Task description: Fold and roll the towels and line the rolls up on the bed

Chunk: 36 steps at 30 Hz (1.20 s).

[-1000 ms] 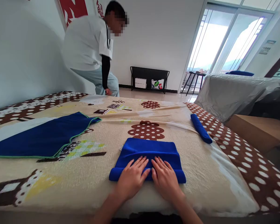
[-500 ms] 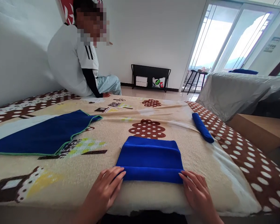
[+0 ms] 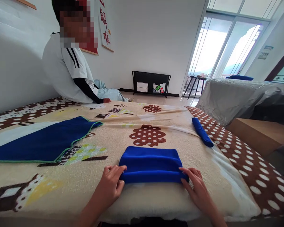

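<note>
A bright blue towel (image 3: 151, 160), folded with its near edge rolled up, lies on the patterned bed cover in front of me. My left hand (image 3: 110, 186) pinches the left end of that rolled edge. At the right end of the roll, my right hand (image 3: 195, 186) grips it with curled fingers. Both hands sit close to the near edge of the bed.
A rolled blue towel (image 3: 202, 131) lies near the bed's right side. A dark blue cloth with green edging (image 3: 44, 142) is spread flat at the left. Another person in a white shirt (image 3: 66, 75) sits at the far left corner. A covered sofa (image 3: 239, 94) stands to the right.
My hands went from flat on the middle of the towel out to its two near corners, then took hold and rolled the near edge up. The other person sat down.
</note>
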Each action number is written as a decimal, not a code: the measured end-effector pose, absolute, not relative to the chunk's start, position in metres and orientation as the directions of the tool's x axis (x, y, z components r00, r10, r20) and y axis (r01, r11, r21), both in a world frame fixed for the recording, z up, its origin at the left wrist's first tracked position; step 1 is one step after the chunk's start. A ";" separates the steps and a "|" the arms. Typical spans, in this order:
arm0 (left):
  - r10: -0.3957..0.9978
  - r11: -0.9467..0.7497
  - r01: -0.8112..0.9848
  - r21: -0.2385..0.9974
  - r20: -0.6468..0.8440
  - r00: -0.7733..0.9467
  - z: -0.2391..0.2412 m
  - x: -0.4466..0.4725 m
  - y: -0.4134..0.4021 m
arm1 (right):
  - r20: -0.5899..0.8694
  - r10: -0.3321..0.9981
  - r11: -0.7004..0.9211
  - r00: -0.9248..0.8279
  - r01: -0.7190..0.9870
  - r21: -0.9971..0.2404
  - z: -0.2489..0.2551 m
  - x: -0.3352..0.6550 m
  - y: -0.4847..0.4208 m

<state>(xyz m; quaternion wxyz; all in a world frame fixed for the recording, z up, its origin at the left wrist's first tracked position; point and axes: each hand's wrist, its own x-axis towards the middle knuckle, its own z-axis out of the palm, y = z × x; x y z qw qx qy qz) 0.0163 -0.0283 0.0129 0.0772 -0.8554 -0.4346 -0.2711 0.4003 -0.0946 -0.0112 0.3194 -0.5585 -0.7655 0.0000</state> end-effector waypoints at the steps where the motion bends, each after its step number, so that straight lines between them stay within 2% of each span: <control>1: 0.721 -0.605 0.788 0.115 0.500 0.480 0.014 0.015 -0.031 | 0.467 0.867 0.367 -0.172 0.855 -0.366 -0.011 0.402 -0.097; 4: 0.765 -0.524 0.849 0.070 0.477 0.433 0.014 0.020 -0.039 | 0.458 0.879 0.295 -0.132 0.906 -0.305 -0.010 0.393 -0.100; 7: 0.713 -0.473 0.881 0.000 0.587 0.383 0.012 0.049 -0.042 | 0.567 0.822 0.205 -0.048 0.954 -0.217 -0.005 0.357 -0.092; 9: 0.648 -0.588 0.809 -0.016 0.589 0.483 0.012 0.078 -0.044 | 0.581 0.805 0.286 -0.123 0.937 -0.199 0.001 0.324 -0.085; 11: 0.611 -0.688 0.725 -0.015 0.528 0.590 0.010 0.103 -0.044 | 0.527 0.812 0.405 -0.250 0.892 -0.201 0.007 0.296 -0.077; 13: 0.621 -0.706 0.709 -0.009 0.474 0.624 0.008 0.111 -0.041 | 0.462 0.835 0.431 -0.299 0.878 -0.211 0.008 0.285 -0.072; 19: 0.726 -0.569 0.822 0.007 0.475 0.498 -0.008 0.035 -0.023 | 0.457 0.884 0.192 -0.100 0.969 -0.159 -0.013 0.354 -0.076; 23: 0.743 -0.476 0.880 -0.009 0.531 0.407 -0.008 0.024 -0.026 | 0.498 0.865 0.125 -0.060 0.987 -0.099 -0.014 0.365 -0.083; 26: 0.689 -0.578 0.816 -0.017 0.526 0.499 0.000 0.067 -0.036 | 0.497 0.860 0.205 -0.116 0.970 -0.128 -0.003 0.327 -0.079; 29: 0.670 -0.686 0.726 0.039 0.423 0.611 0.008 0.107 -0.038 | 0.418 0.879 0.330 -0.229 0.926 -0.186 0.006 0.295 -0.067; 32: 0.757 -0.605 0.791 0.094 0.376 0.535 0.008 0.104 -0.024 | 0.359 0.919 0.250 -0.161 0.944 -0.215 0.005 0.303 -0.053; 36: 0.838 -0.460 0.881 0.115 0.384 0.387 0.001 0.054 0.000 | 0.345 0.938 0.106 -0.029 0.972 -0.208 -0.006 0.348 -0.047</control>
